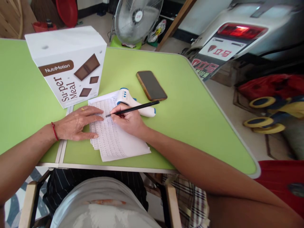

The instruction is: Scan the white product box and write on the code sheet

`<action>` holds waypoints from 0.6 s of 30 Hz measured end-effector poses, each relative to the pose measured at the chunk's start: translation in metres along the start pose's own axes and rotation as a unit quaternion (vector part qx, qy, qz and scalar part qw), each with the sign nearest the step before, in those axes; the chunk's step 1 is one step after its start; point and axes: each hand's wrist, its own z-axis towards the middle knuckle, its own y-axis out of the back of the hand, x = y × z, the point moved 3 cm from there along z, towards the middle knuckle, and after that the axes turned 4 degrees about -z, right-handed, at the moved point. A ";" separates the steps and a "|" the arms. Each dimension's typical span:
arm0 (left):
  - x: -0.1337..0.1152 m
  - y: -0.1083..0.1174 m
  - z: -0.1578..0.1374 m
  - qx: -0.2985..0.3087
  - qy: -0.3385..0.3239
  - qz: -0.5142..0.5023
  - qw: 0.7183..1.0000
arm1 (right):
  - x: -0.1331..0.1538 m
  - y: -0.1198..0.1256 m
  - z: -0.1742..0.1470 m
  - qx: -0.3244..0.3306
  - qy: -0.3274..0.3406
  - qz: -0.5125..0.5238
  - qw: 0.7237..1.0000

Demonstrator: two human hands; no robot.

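Sheets of paper covered with rows of small handwriting lie on the green table, near its front edge. My right hand grips a black pen, its tip on or just over the upper part of the writing. Flat on the paper's left side rests my left hand, fingers spread and holding nothing. Just beyond my right hand, a white and blue infrared thermometer lies partly on the paper's top edge; my hand and the pen cover some of it.
A white NutriMotion box stands upright at the back left. To the right of the thermometer lies a phone, screen dark. The green table has a slanting right edge. Beyond it are a fan and a parked scooter.
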 end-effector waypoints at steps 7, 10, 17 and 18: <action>0.000 0.000 0.000 -0.002 -0.004 -0.002 1.000 | 0.001 0.001 0.000 -0.019 0.004 -0.005 1.000; 0.000 0.001 0.001 -0.004 -0.004 -0.004 1.000 | 0.000 0.000 0.000 -0.013 -0.005 0.001 1.000; 0.000 0.001 0.000 -0.002 -0.005 -0.004 1.000 | 0.004 0.001 0.000 -0.029 0.004 -0.005 1.000; 0.000 0.001 0.000 -0.002 -0.005 -0.004 1.000 | 0.004 0.001 0.001 -0.028 0.006 -0.004 1.000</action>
